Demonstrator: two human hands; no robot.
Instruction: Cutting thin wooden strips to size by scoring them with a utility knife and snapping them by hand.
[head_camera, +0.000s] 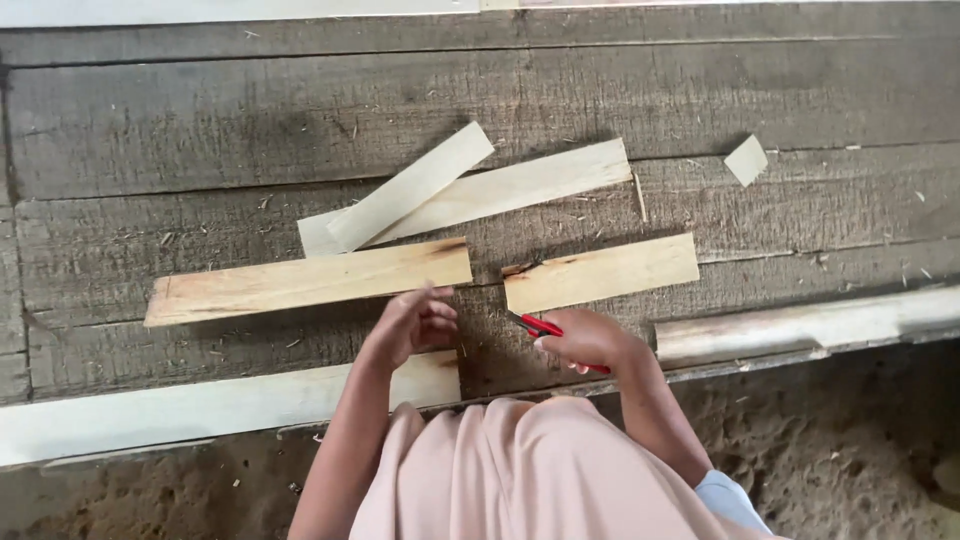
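Red-handled cutting tool (541, 327) held in right hand (588, 340), fingers wrapped tight round handle, tip aimed up-left toward gap between two pale wooden planks. Left hand (415, 325) loosely curled, nothing gripped, hovering just below right end of longer plank (305, 282) — long axis left-right. Shorter plank (600, 272) lies just above right hand. Counted: two planks, two thin pale strips (470, 192) crossed above, one small offcut (746, 160).

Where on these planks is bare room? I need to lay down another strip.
Bare: the wide top plank above the crossed thin strips, and the left end beyond the long board. Crowded: the middle, around the short board, both hands and the red tool.
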